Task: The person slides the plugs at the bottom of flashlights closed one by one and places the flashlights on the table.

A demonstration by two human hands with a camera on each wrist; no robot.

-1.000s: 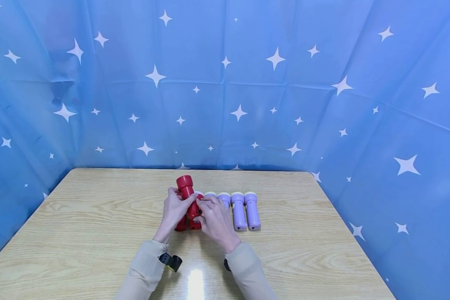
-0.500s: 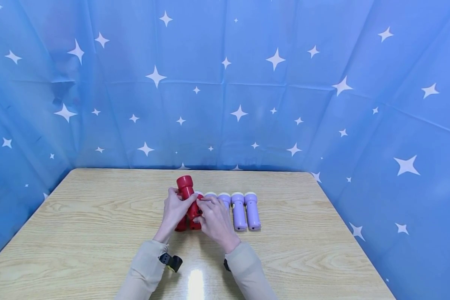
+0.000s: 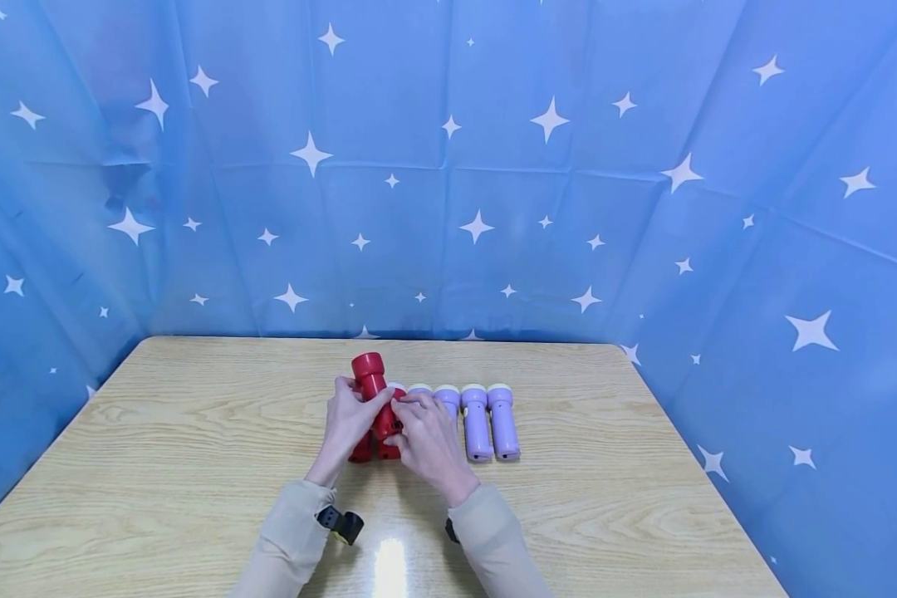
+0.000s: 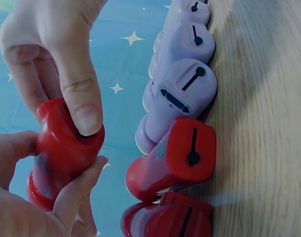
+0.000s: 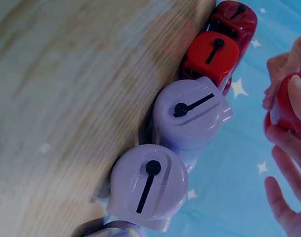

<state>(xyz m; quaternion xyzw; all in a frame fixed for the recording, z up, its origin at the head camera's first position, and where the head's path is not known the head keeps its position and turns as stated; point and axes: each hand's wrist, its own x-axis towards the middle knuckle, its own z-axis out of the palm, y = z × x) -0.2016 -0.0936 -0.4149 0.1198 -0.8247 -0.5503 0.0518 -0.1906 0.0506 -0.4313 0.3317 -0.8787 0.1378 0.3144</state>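
Observation:
My left hand (image 3: 350, 419) grips a red flashlight (image 3: 371, 375) by its body, raised above the row, with its wide head tilted away and up. My right hand (image 3: 431, 438) pinches the tail end of that flashlight. In the left wrist view, the right thumb (image 4: 87, 116) presses into a dark recess on the side of the raised flashlight (image 4: 61, 163). Below the hands lie two more red flashlights, one nearer the purple ones (image 4: 190, 153) and one at the row's end (image 4: 175, 219). In the head view the hands partly cover both.
Several purple flashlights (image 3: 477, 428) continue the row to the right, side by side, pale lens ends facing away. Black cords or slots show on their tails (image 5: 150, 182). The wooden table (image 3: 194, 465) ends at a blue star-printed curtain (image 3: 389, 249) behind and at both sides.

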